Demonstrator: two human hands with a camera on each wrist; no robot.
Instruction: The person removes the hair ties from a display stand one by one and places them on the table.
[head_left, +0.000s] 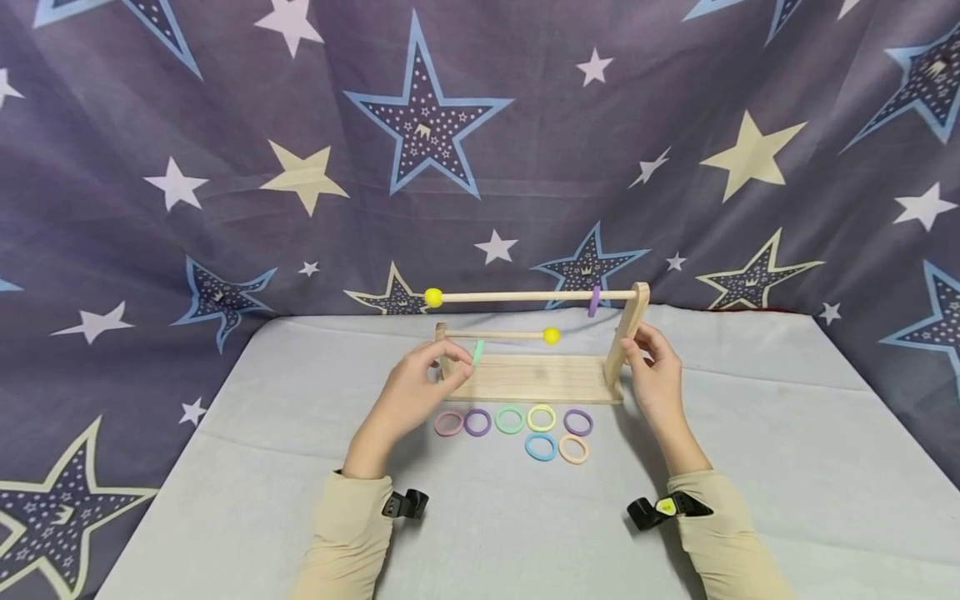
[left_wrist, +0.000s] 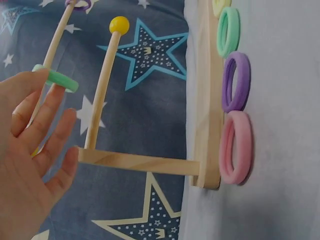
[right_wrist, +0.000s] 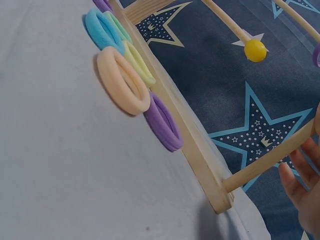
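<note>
My left hand (head_left: 420, 382) pinches a light green hair tie (left_wrist: 63, 80) between thumb and fingers, beside the shorter rod of a wooden stand (head_left: 536, 379). Its other fingers are spread in the left wrist view. My right hand (head_left: 658, 385) holds the tall right upright (head_left: 628, 333) of the stand, fingers behind and thumb at its edge. From that upright a long rod (head_left: 517, 296) runs left to a yellow ball tip (head_left: 432, 297); a purple hair tie (head_left: 594, 302) hangs on it. The shorter rod (left_wrist: 103, 90) ends in another yellow ball (left_wrist: 119, 25).
In front of the stand lie several hair ties: pink (head_left: 449, 423), purple (head_left: 477, 422), green (head_left: 510, 419), yellow (head_left: 542, 417), a second purple (head_left: 578, 422), blue (head_left: 541, 447) and peach (head_left: 573, 449). A pale cloth covers the table (head_left: 300, 517). Behind it hangs a star-patterned curtain (head_left: 525, 192).
</note>
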